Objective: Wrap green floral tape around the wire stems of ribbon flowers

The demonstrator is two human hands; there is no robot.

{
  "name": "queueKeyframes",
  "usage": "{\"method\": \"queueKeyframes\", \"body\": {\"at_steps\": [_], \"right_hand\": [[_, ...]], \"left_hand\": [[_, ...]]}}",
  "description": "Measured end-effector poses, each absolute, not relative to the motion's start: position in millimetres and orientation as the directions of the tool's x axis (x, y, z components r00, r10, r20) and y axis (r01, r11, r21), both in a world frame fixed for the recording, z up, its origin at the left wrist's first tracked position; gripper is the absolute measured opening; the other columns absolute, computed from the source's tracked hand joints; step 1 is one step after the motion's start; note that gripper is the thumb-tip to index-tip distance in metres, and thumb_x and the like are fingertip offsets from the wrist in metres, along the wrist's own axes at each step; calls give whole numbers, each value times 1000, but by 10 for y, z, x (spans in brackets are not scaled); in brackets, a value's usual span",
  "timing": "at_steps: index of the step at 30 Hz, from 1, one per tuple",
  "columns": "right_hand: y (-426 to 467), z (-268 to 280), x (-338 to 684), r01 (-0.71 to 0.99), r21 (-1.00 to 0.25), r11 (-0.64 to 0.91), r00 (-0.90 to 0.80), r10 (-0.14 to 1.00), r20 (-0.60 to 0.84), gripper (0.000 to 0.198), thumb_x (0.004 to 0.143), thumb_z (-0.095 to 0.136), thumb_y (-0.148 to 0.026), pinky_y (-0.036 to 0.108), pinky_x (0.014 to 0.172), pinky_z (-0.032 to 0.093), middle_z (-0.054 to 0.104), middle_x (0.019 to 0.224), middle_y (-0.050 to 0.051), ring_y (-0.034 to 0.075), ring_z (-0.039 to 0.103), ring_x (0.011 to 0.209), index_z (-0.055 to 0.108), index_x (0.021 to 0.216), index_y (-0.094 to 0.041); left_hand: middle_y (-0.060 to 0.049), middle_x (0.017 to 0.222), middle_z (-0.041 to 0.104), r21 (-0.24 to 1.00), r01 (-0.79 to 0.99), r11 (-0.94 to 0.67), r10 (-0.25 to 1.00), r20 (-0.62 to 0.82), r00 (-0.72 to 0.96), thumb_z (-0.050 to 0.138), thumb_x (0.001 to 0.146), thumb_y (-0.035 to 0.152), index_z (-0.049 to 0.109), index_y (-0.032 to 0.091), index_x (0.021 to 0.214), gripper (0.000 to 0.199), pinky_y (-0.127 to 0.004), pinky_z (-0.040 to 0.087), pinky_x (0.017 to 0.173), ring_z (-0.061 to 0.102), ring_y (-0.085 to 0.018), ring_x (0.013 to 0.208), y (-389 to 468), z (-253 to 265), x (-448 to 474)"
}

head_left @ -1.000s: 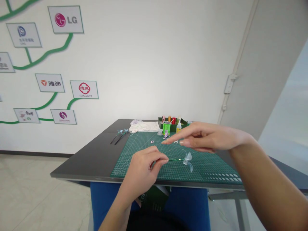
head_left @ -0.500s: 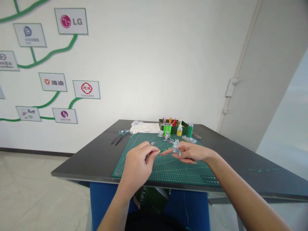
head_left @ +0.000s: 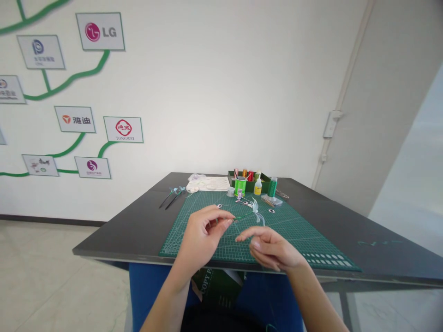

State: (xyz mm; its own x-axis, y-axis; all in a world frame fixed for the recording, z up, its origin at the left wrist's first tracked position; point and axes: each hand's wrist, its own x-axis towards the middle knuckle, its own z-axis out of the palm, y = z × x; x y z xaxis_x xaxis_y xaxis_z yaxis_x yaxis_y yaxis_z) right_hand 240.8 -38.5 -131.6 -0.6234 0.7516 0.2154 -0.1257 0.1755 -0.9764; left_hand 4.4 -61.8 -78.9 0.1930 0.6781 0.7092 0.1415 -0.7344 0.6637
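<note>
Between its thumb and forefinger, my left hand pinches a thin green-wrapped stem. A pale blue fabric-like flower sits on the stem's far right end, above the mat. My right hand is below and right of the stem, apart from the flower. Its forefinger reaches out toward the left hand, while the thumb presses against the curled fingers. Whatever it pinches is too small to make out. A bit of green thread shows low down, over my lap.
The green cutting mat lies on the dark table. Behind are a green can, a glue bottle, a green thread spool and a box of spools. Finished blue flower stems lie left, near white cloth.
My right hand has come off the flower and moved down toward me, its forefinger now extended. The left hand still holds the stem in nearly the same place. The flower now shows uncovered.
</note>
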Motion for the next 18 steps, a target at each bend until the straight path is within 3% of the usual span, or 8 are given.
{"method": "queueKeyframes", "body": {"at_steps": [3, 7, 9, 11, 14, 18], "right_hand": [[-363, -1375, 2291, -175, -956, 235, -397, 872, 287, 60, 85, 75, -73, 18, 32, 19, 60, 62, -8, 4, 29, 31, 63, 116, -23], [-311, -1337, 2299, -71, -950, 305, -88, 947, 311, 56, 82, 81, -69, 18, 33, 21, 75, 90, 5, 6, 49, 40, 59, 103, -21], [-347, -1310, 2326, 6, -942, 337, 66, 939, 336, 52, 81, 85, -62, 18, 37, 27, 75, 87, 6, 8, 53, 43, 60, 98, -19], [-461, -1286, 2300, 62, -931, 359, 167, 916, 364, 48, 84, 84, -60, 19, 39, 29, 71, 73, 2, 8, 49, 41, 63, 99, -19], [-726, -1245, 2108, 89, -918, 386, 118, 911, 394, 48, 96, 68, -64, 21, 38, 23, 68, 65, 1, 6, 39, 36, 66, 107, -17], [-974, -1213, 1757, -46, -921, 388, -90, 916, 390, 60, 97, 66, -67, 20, 35, 25, 77, 106, 13, 7, 55, 43, 60, 131, -19]], "left_hand": [[-1, 72, 62, 712, 61, -699, 710, 682, 174, 68, 93, 21, 83, 17, 88, 16, -24, 35, 54, 50, -12, 60, -599, -793, 38], [-2, 72, 61, 729, 25, -684, 723, 672, 161, 69, 92, 23, 83, 17, 87, 16, -23, 37, 55, 52, -12, 62, -602, -790, 30], [-2, 72, 61, 727, 33, -686, 722, 674, 158, 70, 92, 23, 84, 16, 87, 16, -23, 37, 55, 51, -12, 61, -611, -788, 27], [-1, 71, 61, 716, 55, -696, 715, 682, 157, 69, 93, 24, 84, 16, 88, 17, -23, 36, 55, 51, -12, 61, -621, -788, 26], [-1, 70, 61, 673, 129, -728, 685, 711, 160, 67, 95, 21, 83, 17, 88, 18, -23, 35, 54, 51, -12, 60, -632, -797, 30], [0, 71, 63, 594, 249, -765, 636, 757, 151, 65, 97, 16, 83, 17, 90, 20, -23, 35, 55, 52, -11, 60, -646, -811, 34]]}}
